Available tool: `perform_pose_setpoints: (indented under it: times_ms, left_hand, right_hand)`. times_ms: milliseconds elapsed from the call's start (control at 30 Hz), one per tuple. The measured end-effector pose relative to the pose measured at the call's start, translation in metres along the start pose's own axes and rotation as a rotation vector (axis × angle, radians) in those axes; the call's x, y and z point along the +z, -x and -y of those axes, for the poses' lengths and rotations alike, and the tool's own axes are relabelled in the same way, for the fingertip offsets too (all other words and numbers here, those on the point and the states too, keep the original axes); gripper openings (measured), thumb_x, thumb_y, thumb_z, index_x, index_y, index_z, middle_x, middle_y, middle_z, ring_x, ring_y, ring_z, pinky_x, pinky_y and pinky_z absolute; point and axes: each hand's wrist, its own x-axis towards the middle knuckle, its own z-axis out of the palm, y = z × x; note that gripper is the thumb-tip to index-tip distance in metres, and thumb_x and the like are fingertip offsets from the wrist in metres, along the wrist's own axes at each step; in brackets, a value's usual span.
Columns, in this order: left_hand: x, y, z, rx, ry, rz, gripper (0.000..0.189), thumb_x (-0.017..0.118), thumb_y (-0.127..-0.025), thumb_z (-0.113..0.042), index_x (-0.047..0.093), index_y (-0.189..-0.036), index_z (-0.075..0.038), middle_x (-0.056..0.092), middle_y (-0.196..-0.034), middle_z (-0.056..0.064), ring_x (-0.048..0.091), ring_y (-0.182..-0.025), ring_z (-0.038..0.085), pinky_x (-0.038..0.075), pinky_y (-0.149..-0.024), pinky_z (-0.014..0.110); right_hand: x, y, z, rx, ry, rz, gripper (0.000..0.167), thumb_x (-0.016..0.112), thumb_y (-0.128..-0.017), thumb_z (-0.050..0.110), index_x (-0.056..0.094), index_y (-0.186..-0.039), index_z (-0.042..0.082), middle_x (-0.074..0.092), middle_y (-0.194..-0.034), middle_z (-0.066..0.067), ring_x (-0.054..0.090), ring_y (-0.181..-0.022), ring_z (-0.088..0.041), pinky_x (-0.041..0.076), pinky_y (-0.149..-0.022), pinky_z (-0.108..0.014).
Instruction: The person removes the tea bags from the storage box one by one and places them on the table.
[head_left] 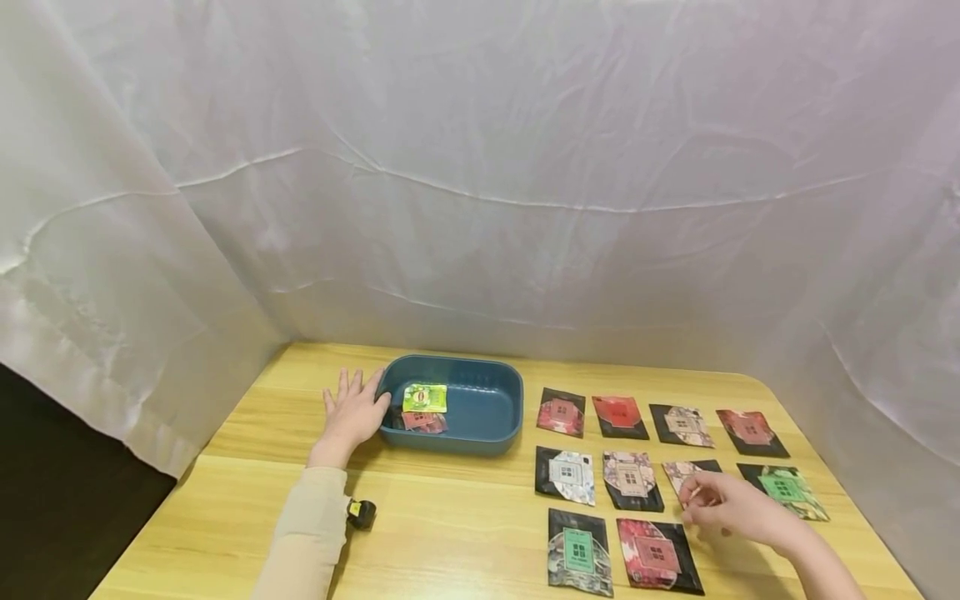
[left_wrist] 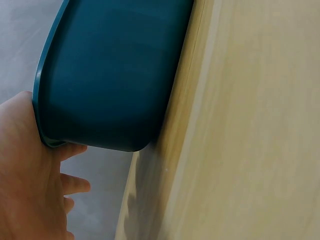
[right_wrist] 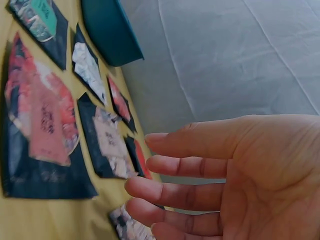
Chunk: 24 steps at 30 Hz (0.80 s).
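A dark blue rectangular basin stands at the back of the wooden table. My left hand touches its left end, fingers spread; in the left wrist view the thumb side lies against the rim of the basin. Inside the basin lie a yellow-green tea sachet and a black-and-pink one. My right hand hovers over the sachets on the right, fingers loosely bent, and the right wrist view shows nothing in it. Closest to its fingertips is a floral sachet, partly hidden by the hand.
Several sachets lie in rows right of the basin, among them a red one, a green-labelled one and a pink-labelled one. A small black object with a yellow mark shows beside the left forearm. White cloth hangs behind the table.
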Motion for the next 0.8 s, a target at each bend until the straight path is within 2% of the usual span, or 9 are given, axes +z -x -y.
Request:
perform_pose_setpoints:
  times_ms: [300, 400, 600, 800]
  left_hand:
    - [0.001, -0.001, 0.001, -0.005, 0.009, -0.004, 0.059, 0.035, -0.103, -0.039, 0.020, -0.157, -0.022, 0.006, -0.162, 0.024, -0.015, -0.149, 0.043, -0.014, -0.112, 0.071]
    - [0.001, -0.001, 0.000, -0.009, 0.017, -0.005, 0.059, 0.035, -0.103, -0.039, 0.019, -0.157, -0.022, 0.006, -0.163, 0.023, -0.015, -0.149, 0.042, -0.015, -0.112, 0.070]
    - [0.002, 0.000, -0.001, -0.011, 0.010, -0.001, 0.060, 0.035, -0.102, -0.041, 0.020, -0.157, -0.024, 0.007, -0.163, 0.022, -0.015, -0.150, 0.041, -0.011, -0.113, 0.071]
    - [0.001, 0.000, -0.001, -0.012, 0.017, -0.009, 0.059, 0.035, -0.103, -0.040, 0.020, -0.157, -0.023, 0.007, -0.163, 0.022, -0.015, -0.150, 0.040, -0.012, -0.113, 0.070]
  right_hand:
    - [-0.001, -0.022, 0.025, -0.052, 0.054, -0.043, 0.031, 0.060, -0.095, 0.018, 0.055, -0.114, -0.006, 0.064, -0.091, -0.012, 0.054, -0.064, -0.013, 0.047, -0.052, -0.029]
    - [0.000, -0.031, 0.035, -0.073, 0.078, -0.054, 0.032, 0.062, -0.095, 0.020, 0.056, -0.116, -0.004, 0.064, -0.094, -0.013, 0.057, -0.069, -0.016, 0.050, -0.054, -0.031]
    - [0.006, -0.053, 0.057, -0.117, 0.074, -0.059, 0.034, 0.061, -0.095, 0.023, 0.055, -0.119, -0.001, 0.064, -0.100, -0.015, 0.060, -0.077, -0.021, 0.053, -0.059, -0.036]
    - [0.013, -0.079, 0.078, -0.170, 0.107, -0.086, 0.034, 0.064, -0.094, 0.029, 0.058, -0.118, 0.005, 0.065, -0.101, -0.009, 0.061, -0.084, -0.022, 0.055, -0.066, -0.038]
